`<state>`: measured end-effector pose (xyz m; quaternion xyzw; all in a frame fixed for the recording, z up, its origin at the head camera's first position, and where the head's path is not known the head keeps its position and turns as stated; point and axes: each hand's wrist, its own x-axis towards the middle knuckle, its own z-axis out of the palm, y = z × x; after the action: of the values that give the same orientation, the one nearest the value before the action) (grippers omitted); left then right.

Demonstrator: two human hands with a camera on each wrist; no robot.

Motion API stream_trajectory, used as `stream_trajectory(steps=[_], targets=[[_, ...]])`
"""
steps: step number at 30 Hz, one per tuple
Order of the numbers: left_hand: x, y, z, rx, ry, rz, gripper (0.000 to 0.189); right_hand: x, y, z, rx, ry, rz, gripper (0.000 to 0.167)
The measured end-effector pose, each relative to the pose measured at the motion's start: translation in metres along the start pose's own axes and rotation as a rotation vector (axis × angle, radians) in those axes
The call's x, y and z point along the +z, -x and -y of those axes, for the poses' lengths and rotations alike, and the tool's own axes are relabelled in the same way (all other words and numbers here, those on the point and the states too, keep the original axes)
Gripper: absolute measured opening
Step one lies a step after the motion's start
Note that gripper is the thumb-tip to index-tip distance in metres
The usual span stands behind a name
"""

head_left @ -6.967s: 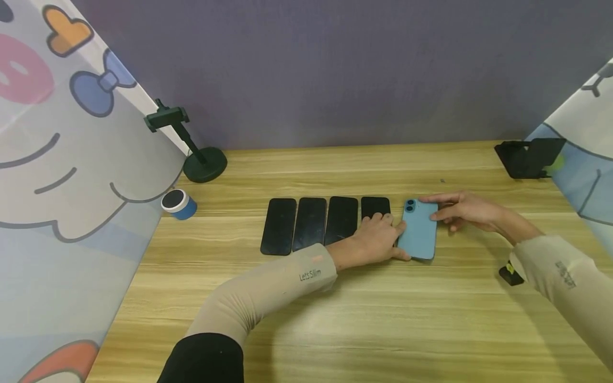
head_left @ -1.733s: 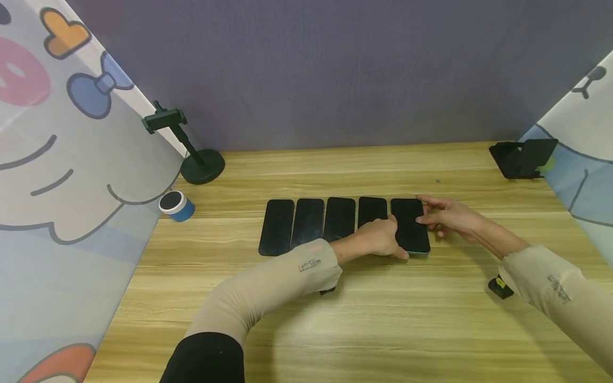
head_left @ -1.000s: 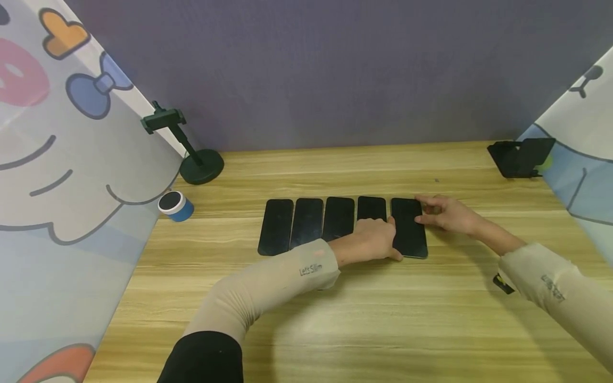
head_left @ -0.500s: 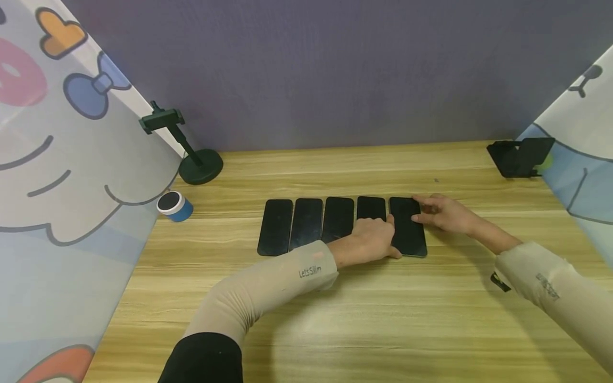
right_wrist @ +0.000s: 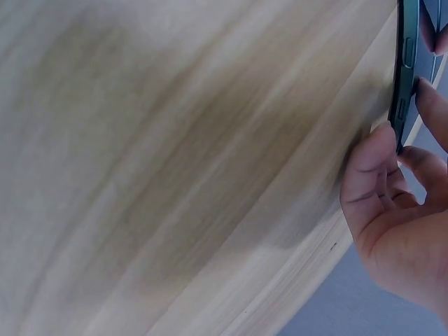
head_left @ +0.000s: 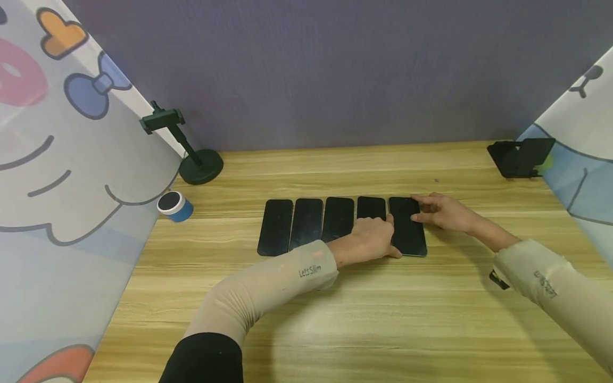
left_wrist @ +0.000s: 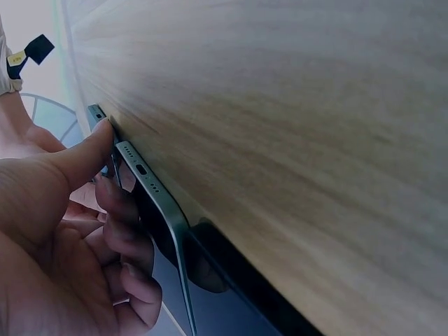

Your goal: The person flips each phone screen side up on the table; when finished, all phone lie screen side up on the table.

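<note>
Several smartphones lie face up in a row, black screens showing. My left hand (head_left: 370, 239) rests across the lower part of the fourth phone (head_left: 371, 207) from the left, its thumb and forefinger at the left side of the rightmost smartphone (head_left: 407, 229). In the left wrist view the other fingers curl above the fourth phone, whose port edge (left_wrist: 157, 192) faces the camera. My right hand (head_left: 442, 213) pinches the rightmost phone's upper right side. In the right wrist view, fingertips meet that phone's side edge (right_wrist: 406, 63). Left of the hands lie three phones, including the outermost (head_left: 275, 227).
A dark green phone stand (head_left: 201, 166) is at the back left, near a blue-and-white tub (head_left: 175, 206). A black folding stand (head_left: 522, 157) sits at the back right. The wooden table (head_left: 373, 330) meets a grey panel behind and printed panels at the sides.
Seven seconds ago the rightmost phone lay with its light blue back up; now its screen is up. Over the last second it has shifted slightly left, closer to the row.
</note>
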<state>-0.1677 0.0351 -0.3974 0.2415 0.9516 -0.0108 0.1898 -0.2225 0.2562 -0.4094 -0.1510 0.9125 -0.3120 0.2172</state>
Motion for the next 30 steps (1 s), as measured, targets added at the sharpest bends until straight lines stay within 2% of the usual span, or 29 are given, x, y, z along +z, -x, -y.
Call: stream_trajectory(steps=[22,26,30], targets=[[-0.001,-0.001,0.002,0.014,0.005,0.001,0.096,-0.001,-0.002,0.003,-0.001,0.004,0.015,0.077],[-0.007,0.002,0.007,0.021,0.055,0.016,0.097,-0.003,-0.002,0.004,0.004,-0.014,0.03,0.078],[-0.023,0.01,0.027,0.02,0.178,0.038,0.094,-0.008,0.001,0.005,0.006,-0.014,0.035,0.077]])
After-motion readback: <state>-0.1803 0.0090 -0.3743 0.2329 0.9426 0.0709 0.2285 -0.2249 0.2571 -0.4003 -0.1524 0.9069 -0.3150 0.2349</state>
